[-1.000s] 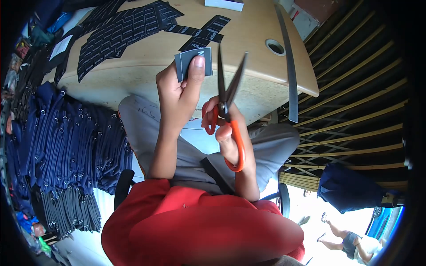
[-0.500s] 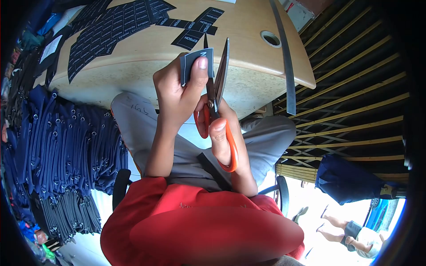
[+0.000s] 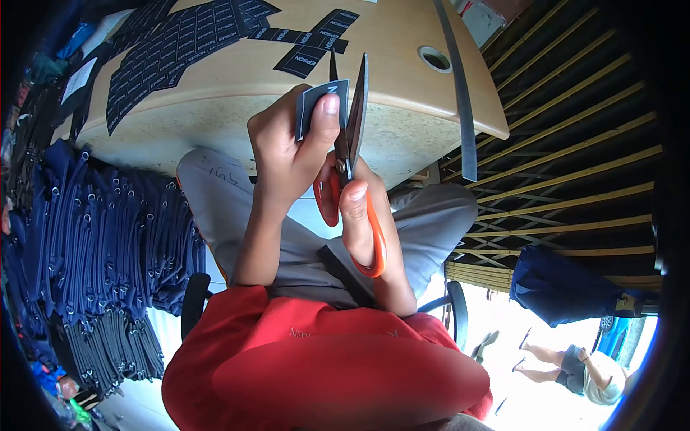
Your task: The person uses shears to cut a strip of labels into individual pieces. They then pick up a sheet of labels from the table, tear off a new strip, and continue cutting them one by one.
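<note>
Head: scissors [image 3: 350, 136] apparently cutting label [image 3: 321, 100].

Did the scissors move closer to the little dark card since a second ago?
Yes. The scissors in the right hand swung left toward the card held by the left hand, and their blades closed around its right edge.

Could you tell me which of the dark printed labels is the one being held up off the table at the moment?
It is the single label pinched in the left hand, right at the blades of the orange-handled scissors. The other labels lie flat on the wooden table.
</note>
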